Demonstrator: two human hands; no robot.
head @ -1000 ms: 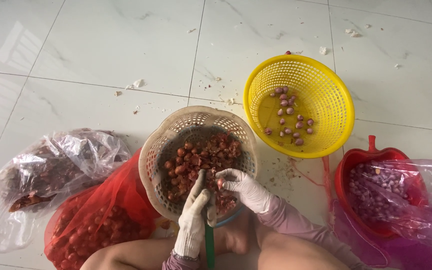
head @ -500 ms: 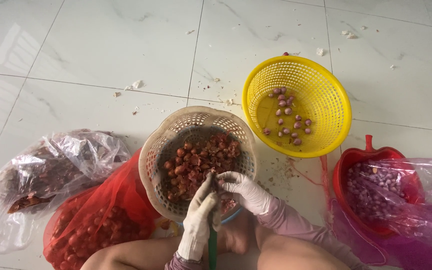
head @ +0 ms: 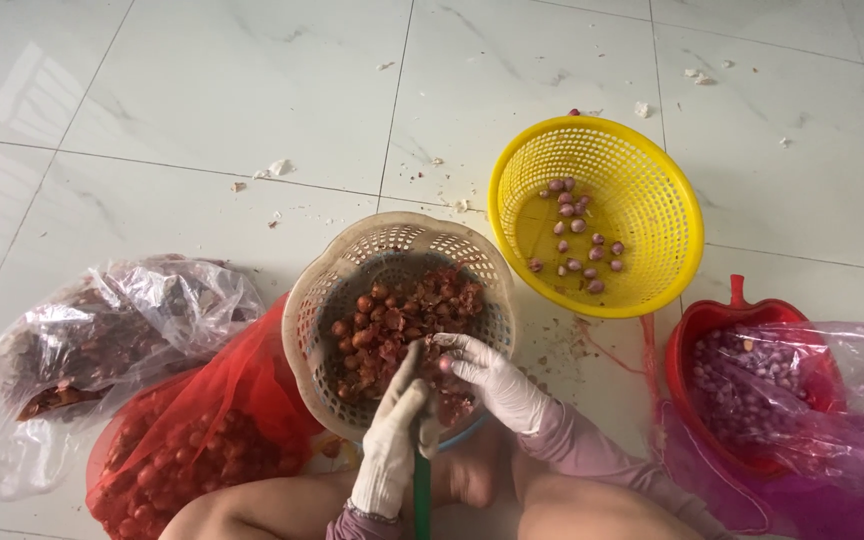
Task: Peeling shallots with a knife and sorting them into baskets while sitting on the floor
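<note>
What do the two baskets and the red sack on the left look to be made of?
Yellow basket: looks like moulded plastic, glossy, with a regular perforated lattice. Beige basket: likely the same kind of plastic, duller, with slotted walls and a scalloped rim. Red sack: seems a thin synthetic mesh or film, semi-transparent, since the small round bulbs show through its wrinkled skin.

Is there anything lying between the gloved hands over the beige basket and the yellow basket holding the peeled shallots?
Nothing visible does. Both hands, left hand and right hand, work a shallot over the beige basket. The yellow basket sits just beyond to the right, with only bare tile and scraps of peel between the two rims.
</note>
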